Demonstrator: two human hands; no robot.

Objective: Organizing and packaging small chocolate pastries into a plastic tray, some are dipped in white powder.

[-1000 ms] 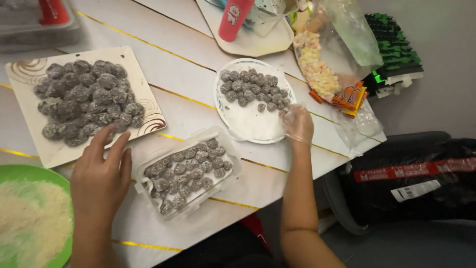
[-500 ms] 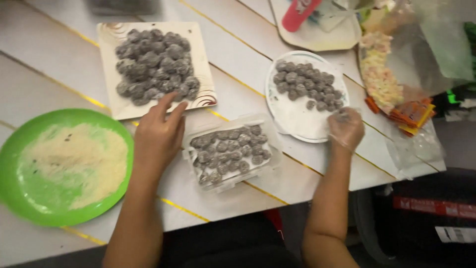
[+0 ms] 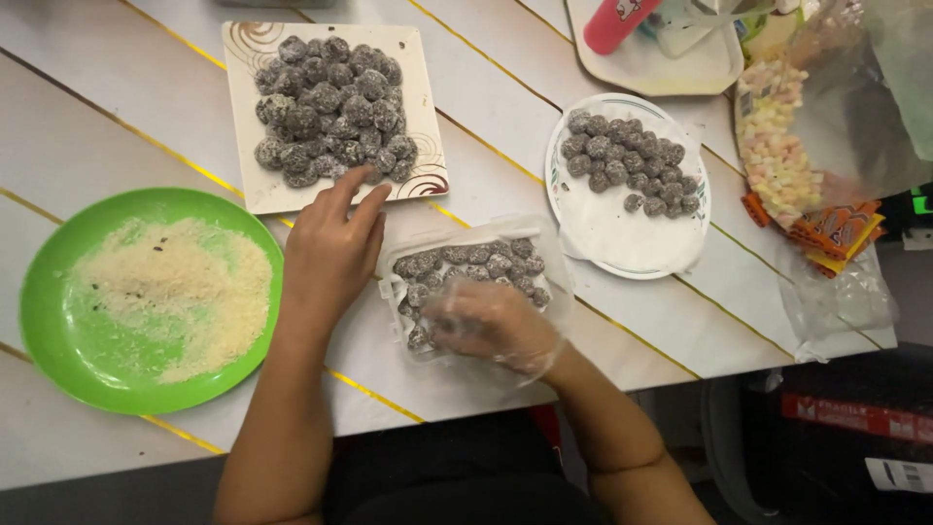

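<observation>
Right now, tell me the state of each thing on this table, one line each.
Green plate: holds a spread of pale crumbs.
Square plate: heaped with dark coated balls.
Round white plate: balls on the far half, near half bare.
Clear plastic tray: open, partly filled with balls.
Marshmallow bag: lying on the table's right edge.
Left hand: bare, flat, fingertips at the square plate.
Right hand: in a clear glove, inside the tray.

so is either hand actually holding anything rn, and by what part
Cannot be told for the gloved right hand: it lies over the clear container of dark balls. The left hand grips nothing, fingertips at the square plate.
</observation>
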